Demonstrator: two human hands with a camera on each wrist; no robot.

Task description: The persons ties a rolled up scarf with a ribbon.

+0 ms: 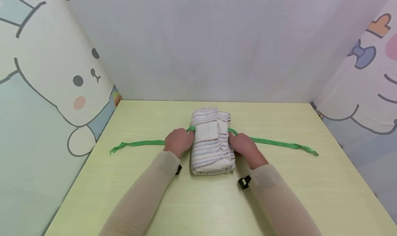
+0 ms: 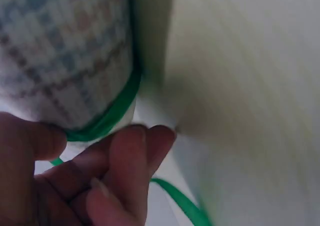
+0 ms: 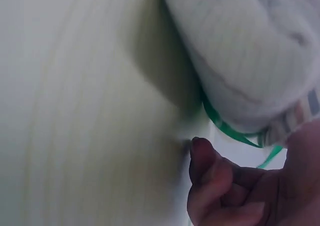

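In the head view a folded cloth [image 1: 206, 146], white with coloured striped bands, lies on the table. A green ribbon [image 1: 276, 143] runs under it and comes out at both sides. My left hand [image 1: 179, 141] grips the ribbon close against the cloth's left side. In the left wrist view the ribbon [image 2: 117, 108] rises along the cloth to the thumb. At the cloth's right side my right hand [image 1: 243, 144] holds the other length. The right wrist view has the ribbon [image 3: 225, 128] bending near the thumb, with fingers curled. Exactly where each pinch sits is hidden.
The pale yellow table [image 1: 198, 208] extends around the cloth. A plain light wall [image 1: 214, 46] stands behind it, and cartoon-printed panels [image 1: 40, 101] flank both sides. The ribbon's loose tails lie outward across the table.
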